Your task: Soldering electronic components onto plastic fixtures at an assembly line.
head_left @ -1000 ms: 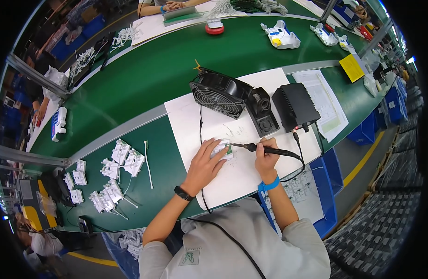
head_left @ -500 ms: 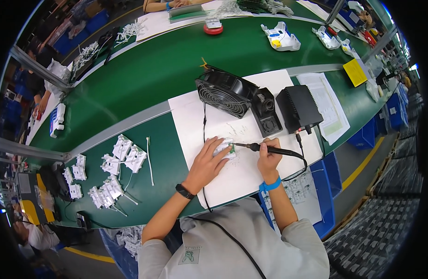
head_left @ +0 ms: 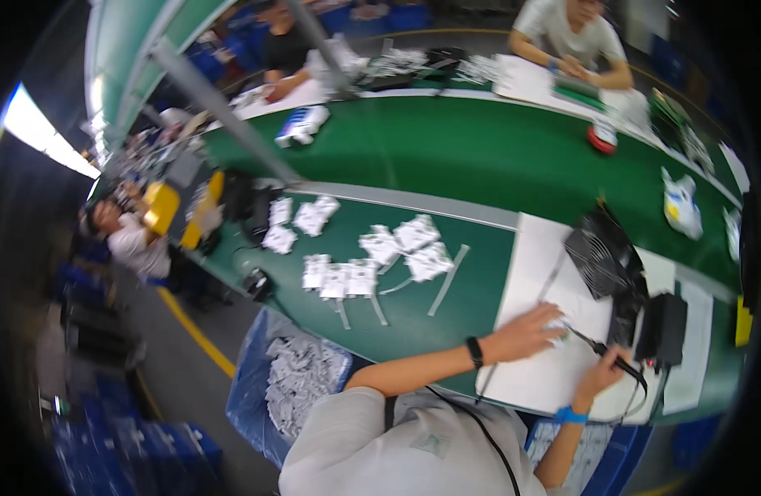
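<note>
My left hand, with a black band on its wrist, lies over the white sheet. Its fingertips hold a small white plastic part, mostly covered and blurred. My right hand, blue strap at the wrist, grips a soldering iron. The iron's tip points at the white part; whether they touch I cannot tell. Beyond my hands stand a black fan and, right of it, a black power box.
Several white plastic parts lie on the green bench at left, beside a white strip. A blue-lined bin of white pieces stands below the bench edge. Two people sit across the green belt; another person is at far left.
The view has swung left, so the bench, fan and hands appear farther right, and the bin shows more fully. My hands keep their hold on the white part and the iron.
</note>
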Demonstrator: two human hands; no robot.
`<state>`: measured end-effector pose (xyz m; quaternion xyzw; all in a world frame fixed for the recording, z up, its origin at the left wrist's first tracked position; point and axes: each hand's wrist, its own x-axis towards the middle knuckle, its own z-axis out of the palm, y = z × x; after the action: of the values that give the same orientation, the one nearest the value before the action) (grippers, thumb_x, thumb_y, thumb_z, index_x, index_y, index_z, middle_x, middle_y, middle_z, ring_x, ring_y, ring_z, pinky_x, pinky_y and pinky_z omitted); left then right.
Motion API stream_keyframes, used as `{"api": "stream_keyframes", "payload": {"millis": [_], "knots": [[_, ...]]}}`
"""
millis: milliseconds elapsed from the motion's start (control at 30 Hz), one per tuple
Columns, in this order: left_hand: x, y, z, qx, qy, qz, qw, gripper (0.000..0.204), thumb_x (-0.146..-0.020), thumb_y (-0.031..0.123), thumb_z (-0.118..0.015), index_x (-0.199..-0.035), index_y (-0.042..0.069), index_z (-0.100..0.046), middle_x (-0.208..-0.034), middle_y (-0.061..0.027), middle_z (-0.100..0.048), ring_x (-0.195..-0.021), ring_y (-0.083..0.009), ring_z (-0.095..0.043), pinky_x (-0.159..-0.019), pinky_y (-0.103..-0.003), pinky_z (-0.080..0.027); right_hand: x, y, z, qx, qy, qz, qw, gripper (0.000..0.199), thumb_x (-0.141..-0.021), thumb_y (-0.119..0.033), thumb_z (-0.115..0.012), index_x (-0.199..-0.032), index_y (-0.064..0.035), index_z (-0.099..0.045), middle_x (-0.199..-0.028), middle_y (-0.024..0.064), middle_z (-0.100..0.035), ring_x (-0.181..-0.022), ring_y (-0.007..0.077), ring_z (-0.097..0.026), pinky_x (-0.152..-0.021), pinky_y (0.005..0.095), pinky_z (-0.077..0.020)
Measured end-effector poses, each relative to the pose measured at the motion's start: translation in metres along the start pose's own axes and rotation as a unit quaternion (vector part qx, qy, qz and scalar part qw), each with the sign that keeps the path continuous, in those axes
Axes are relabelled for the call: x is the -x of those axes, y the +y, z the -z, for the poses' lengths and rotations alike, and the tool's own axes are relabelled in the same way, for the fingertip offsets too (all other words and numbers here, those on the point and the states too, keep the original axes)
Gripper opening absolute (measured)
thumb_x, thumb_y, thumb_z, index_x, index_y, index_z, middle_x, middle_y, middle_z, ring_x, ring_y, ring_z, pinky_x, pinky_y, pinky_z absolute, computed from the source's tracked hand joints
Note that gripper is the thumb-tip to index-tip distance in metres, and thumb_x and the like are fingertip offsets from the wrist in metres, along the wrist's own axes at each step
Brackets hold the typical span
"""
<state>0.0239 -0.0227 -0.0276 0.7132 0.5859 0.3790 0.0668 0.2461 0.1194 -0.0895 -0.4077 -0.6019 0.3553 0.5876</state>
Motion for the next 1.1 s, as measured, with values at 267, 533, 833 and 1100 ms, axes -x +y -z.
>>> {"api": "stream_keyframes", "payload": {"millis": [267,533,833,1100], "knots": [[-0.005,-0.003,-0.013,-0.049,0.051,0.025,0.997,0.042,-0.083,0.013,-0.073,-0.123,0.007,-0.065,-0.137,-0.0199,-0.054,-0.135,-0.0399,-0.047,-0.115,-0.050,-0.040,-0.009,0.003,0.011,0.001,0.077,-0.017,0.997,0.014,-0.105,-0.011,-0.057,-0.095,-0.0013,-0.052,-0.091,0.0027,-0.052,-0.084,0.0155,-0.048,-0.079,0.0315,-0.0462],[-0.009,-0.009,0.025,-0.039,-0.015,0.052,0.998,0.043,-0.090,0.016,-0.072,-0.132,0.014,-0.065,-0.139,-0.0138,-0.057,-0.134,-0.0361,-0.050,-0.109,-0.044,-0.046,0.002,-0.033,-0.021,-0.040,-0.001,0.000,0.999,0.015,-0.104,-0.011,-0.058,-0.090,-0.0088,-0.052,-0.079,-0.0046,-0.048,-0.062,0.0030,-0.039,-0.053,0.0216,-0.0310],[-0.018,-0.003,0.022,-0.036,-0.032,0.056,0.997,0.044,-0.091,0.018,-0.072,-0.133,0.014,-0.065,-0.138,-0.0117,-0.056,-0.133,-0.0335,-0.050,-0.106,-0.042,-0.048,0.002,-0.042,-0.015,-0.081,-0.079,-0.019,0.993,0.012,-0.101,-0.007,-0.057,-0.092,-0.0055,-0.050,-0.082,0.0042,-0.056,-0.061,0.0059,-0.045,-0.054,0.0214,-0.0367],[-0.019,-0.004,0.024,-0.050,-0.034,0.048,0.997,0.044,-0.090,0.018,-0.073,-0.133,0.014,-0.065,-0.138,-0.0119,-0.056,-0.132,-0.0338,-0.050,-0.105,-0.041,-0.049,0.004,-0.053,-0.016,-0.098,-0.110,-0.054,0.988,0.014,-0.100,-0.008,-0.061,-0.090,-0.0050,-0.051,-0.081,0.0034,-0.055,-0.066,0.0070,-0.043,-0.059,0.0233,-0.0360]]}}
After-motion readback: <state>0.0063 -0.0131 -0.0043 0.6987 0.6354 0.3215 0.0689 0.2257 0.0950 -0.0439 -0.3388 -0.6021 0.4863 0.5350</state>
